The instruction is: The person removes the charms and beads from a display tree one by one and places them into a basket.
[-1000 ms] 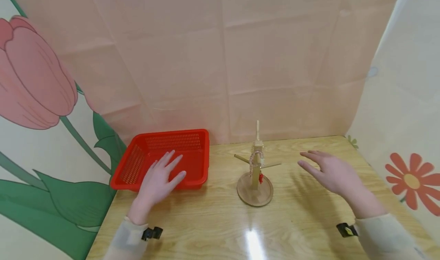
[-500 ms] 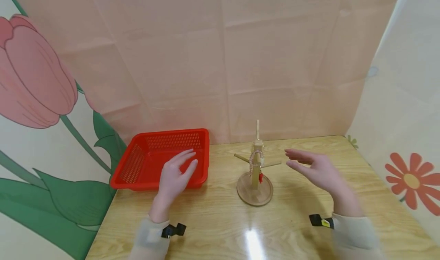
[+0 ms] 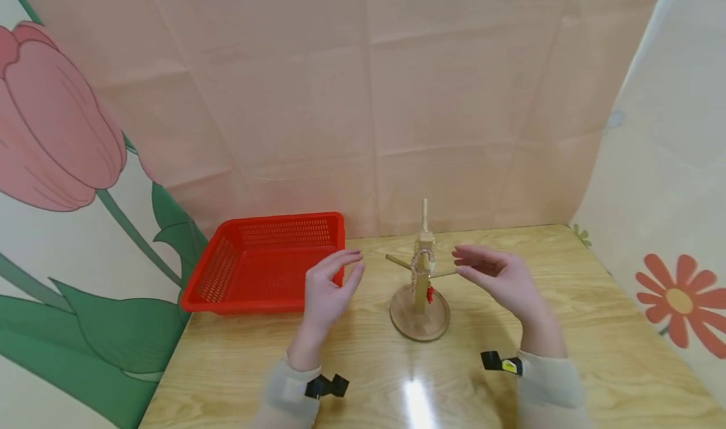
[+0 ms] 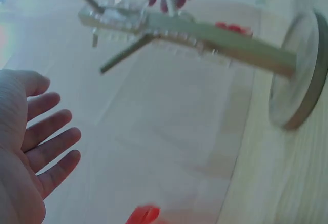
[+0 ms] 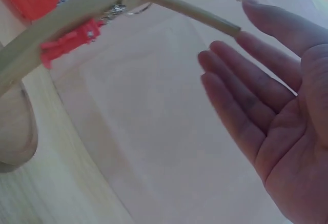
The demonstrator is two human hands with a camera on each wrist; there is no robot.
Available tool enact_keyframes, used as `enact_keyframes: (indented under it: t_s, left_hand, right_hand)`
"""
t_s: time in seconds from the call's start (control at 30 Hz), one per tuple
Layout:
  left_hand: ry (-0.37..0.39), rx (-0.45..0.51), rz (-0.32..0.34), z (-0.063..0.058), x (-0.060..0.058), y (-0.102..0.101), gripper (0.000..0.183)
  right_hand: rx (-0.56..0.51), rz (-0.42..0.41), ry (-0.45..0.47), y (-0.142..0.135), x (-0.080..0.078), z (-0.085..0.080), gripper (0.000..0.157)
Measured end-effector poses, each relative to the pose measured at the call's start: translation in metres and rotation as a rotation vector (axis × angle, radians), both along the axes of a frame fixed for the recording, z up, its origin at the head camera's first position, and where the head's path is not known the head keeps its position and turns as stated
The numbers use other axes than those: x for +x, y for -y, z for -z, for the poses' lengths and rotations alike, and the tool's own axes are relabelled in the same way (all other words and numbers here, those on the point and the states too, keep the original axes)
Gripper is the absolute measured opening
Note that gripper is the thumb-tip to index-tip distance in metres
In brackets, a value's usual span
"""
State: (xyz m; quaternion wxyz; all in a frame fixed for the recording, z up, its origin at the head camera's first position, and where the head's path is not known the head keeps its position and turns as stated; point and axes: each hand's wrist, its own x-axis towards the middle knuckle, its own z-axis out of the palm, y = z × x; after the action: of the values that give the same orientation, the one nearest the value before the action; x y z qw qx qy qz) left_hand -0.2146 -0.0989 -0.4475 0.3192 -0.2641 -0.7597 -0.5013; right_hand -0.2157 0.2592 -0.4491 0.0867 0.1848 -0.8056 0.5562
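Note:
A wooden stand (image 3: 421, 290) with a round base and several thin pegs is upright on the table. Beaded bracelets (image 3: 416, 265) hang about its post and pegs, and a red tassel-like piece (image 5: 72, 43) dangles low on it. My right hand (image 3: 501, 281), fingers relaxed, is at the tip of the right peg (image 5: 192, 13), fingertips right by its end. To the left of the stand my left hand (image 3: 331, 290) hovers near the basket's right edge, fingers loosely bent and holding nothing. The left wrist view shows the left hand (image 4: 36, 137) apart from the stand.
A red plastic basket (image 3: 263, 297) stands at the back left of the wooden table (image 3: 374, 378). Behind the table hangs a pinkish cloth (image 3: 295, 101). Walls with printed flowers flank both sides.
Both hands have moved inward toward the stand, the left one rightward from over the basket, the right one leftward to the peg. Stand and basket have stayed put.

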Motion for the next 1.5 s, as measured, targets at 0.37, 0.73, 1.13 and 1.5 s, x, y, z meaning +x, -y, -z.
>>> enact_keyframes:
  t_s: [0.37, 0.73, 1.13, 1.5]
  left_hand:
    - [0.072, 0.209, 0.076, 0.024, 0.010, -0.043, 0.005]
    - [0.380, 0.272, 0.132, 0.044, 0.011, -0.072, 0.010]
    - [0.421, 0.302, 0.141, 0.048, 0.005, -0.089, 0.012]
    - [0.446, 0.317, 0.136, 0.053, 0.000, -0.097, 0.012]
  right_hand:
    - [-0.015, 0.003, 0.041, 0.005, 0.000, 0.010, 0.036]
    - [-0.039, 0.013, 0.059, 0.004, 0.002, 0.015, 0.030]
    - [-0.043, 0.037, 0.012, 0.002, -0.001, 0.016, 0.026]
    - [-0.071, 0.018, 0.004, 0.001, -0.003, 0.017, 0.020]
